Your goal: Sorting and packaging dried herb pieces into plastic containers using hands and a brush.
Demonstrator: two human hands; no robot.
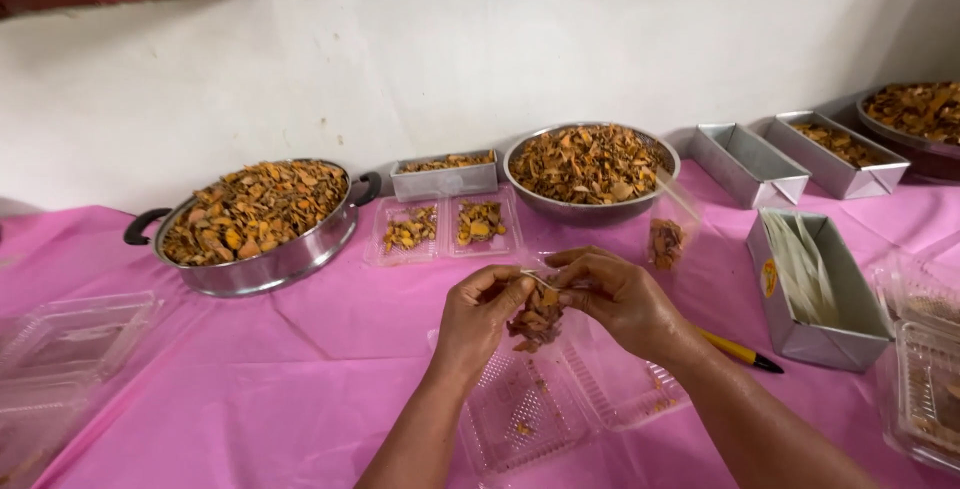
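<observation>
My left hand (478, 317) and my right hand (620, 297) meet over the middle of the pink table (300, 369). Together they pinch the top of a small clear bag (537, 317) filled with brown dried slices. Below the hands lies an open clear plastic clamshell box (560, 399) holding a few crumbs. Another small filled bag (666, 239) stands just beyond my right hand, leaning by the round metal bowl (590, 167) heaped with dried orange-brown slices.
A handled steel pan (255, 224) of dried slices sits at left. Open clamshell (445, 227) with slices and a metal tin (445, 177) lie behind. Metal tins (815, 284) (750, 164) (840, 152) at right, a yellow pen (735, 349), empty clamshells (70, 334) at left, (925, 359) at right.
</observation>
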